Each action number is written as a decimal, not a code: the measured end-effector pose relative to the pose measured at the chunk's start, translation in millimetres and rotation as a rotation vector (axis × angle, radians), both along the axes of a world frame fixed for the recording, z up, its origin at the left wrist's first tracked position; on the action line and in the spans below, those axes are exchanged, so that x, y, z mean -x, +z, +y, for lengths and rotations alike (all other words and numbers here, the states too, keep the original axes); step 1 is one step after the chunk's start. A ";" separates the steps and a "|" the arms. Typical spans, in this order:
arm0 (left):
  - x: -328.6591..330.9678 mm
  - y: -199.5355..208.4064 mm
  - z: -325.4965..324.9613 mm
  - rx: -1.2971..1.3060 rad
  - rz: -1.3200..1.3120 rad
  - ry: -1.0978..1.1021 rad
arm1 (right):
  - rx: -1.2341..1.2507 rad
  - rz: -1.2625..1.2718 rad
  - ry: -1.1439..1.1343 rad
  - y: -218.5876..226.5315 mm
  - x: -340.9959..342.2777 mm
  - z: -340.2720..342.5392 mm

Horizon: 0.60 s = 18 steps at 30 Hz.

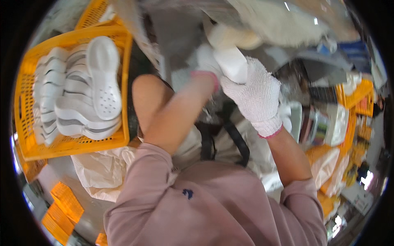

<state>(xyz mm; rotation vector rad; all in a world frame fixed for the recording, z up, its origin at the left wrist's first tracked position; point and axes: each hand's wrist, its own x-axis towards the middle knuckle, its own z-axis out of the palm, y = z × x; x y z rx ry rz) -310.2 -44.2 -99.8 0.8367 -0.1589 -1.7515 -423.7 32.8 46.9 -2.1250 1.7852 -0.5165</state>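
Note:
A white shoe sole point(232, 64) is gripped at its right side by my right hand point(256, 92), in a knitted white glove with a pink cuff edge. My left hand point(207, 59), gloved the same way, is up against the sole's left side. Motion smears that hand, and its fingers cannot be made out. Just beyond the sole is a blurred, cream-coloured rounded thing point(234, 37), very close to it; whether they touch I cannot tell.
At the left stands a yellow plastic basket point(74, 152) with several white shoe soles point(104, 74) stacked in it. Cloudy plastic sheeting point(287, 22) hangs at the far side. Crumpled white sacking point(100, 174) lies below the basket. More yellow crates point(357, 96) stand at the right.

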 end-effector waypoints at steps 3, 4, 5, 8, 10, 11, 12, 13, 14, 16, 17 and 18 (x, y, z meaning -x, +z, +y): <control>6.9 6.6 13.6 0.170 0.089 -0.204 | 0.125 -0.022 -0.014 -5.0 1.4 2.8; 8.7 10.2 15.8 0.133 0.327 -0.115 | 0.128 0.060 0.000 -6.5 -0.7 -3.1; 17.7 13.3 19.5 0.274 -0.082 0.017 | 0.128 0.074 -0.071 -4.1 -5.5 -8.8; 30.6 13.5 25.4 0.252 -0.228 0.261 | -0.047 0.045 -0.289 4.7 -24.3 -21.0; 35.4 3.8 27.7 0.305 -0.401 0.289 | 0.062 0.048 0.008 -12.7 -16.9 -24.1; 34.9 -3.2 28.7 0.288 -0.360 0.255 | 0.011 -0.032 0.047 -20.6 -12.5 -23.0; 31.9 -11.0 26.3 0.153 0.024 0.166 | -0.070 -0.245 -0.058 -19.9 -9.8 -18.4; 31.8 -17.7 27.0 -0.033 0.509 0.133 | -0.132 -0.243 -0.005 -8.4 -7.1 -6.4; 27.8 -23.6 21.6 0.183 0.066 0.032 | -0.186 -0.082 -0.007 -5.5 -1.2 9.0; 25.9 -28.0 12.0 0.093 0.107 -0.044 | -0.304 0.157 0.175 -1.9 11.2 36.5; 23.4 -26.2 1.5 -0.141 0.334 -0.049 | -0.218 0.145 0.058 1.1 7.8 46.2; 25.6 -21.6 -3.2 -0.194 0.313 -0.060 | -0.142 0.134 0.012 -1.1 7.3 46.9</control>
